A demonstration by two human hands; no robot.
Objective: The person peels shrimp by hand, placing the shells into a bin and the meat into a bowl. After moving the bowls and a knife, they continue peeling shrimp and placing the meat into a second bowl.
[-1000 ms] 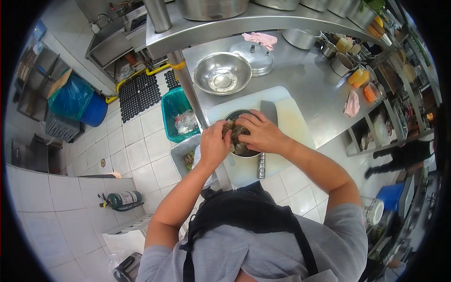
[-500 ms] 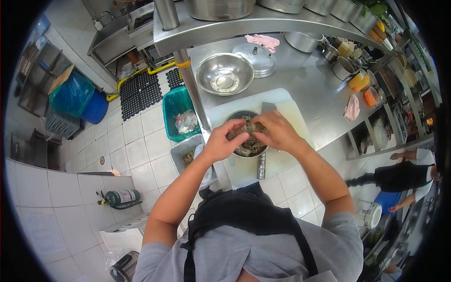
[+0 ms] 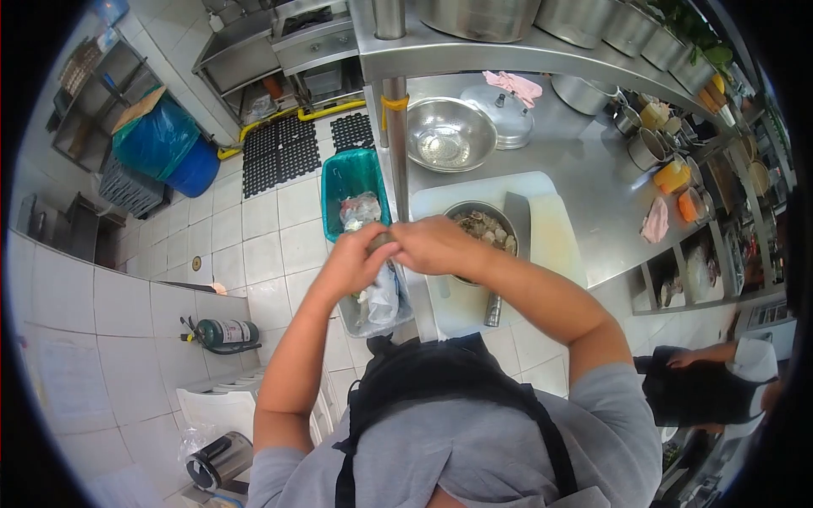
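Note:
My left hand (image 3: 359,259) and my right hand (image 3: 434,245) meet over the left edge of the counter, above the waste bins. Both are closed, fingertips pinching a small greyish piece that looks like a raw shrimp (image 3: 381,242); the fingers cover most of it. Behind my right wrist, a steel saucepan (image 3: 514,227) holds many similar grey-brown pieces, its handle (image 3: 493,310) pointing toward me. The pan rests on a white cutting board (image 3: 555,233). Beside it on the right lies a wide knife blade (image 3: 517,212).
Below my hands stand a green-lined bin (image 3: 329,199) and a grey bin (image 3: 406,309) with plastic inside. A steel colander bowl (image 3: 450,135), a pot lid (image 3: 511,127) and pink cloths (image 3: 655,220) lie on the counter. A shelf post (image 3: 395,161) rises close by. Another person (image 3: 707,385) stands right.
Both hands have moved left, from over the saucepan to above the bins, with the small piece between them. The view has shifted left. The other person has changed position.

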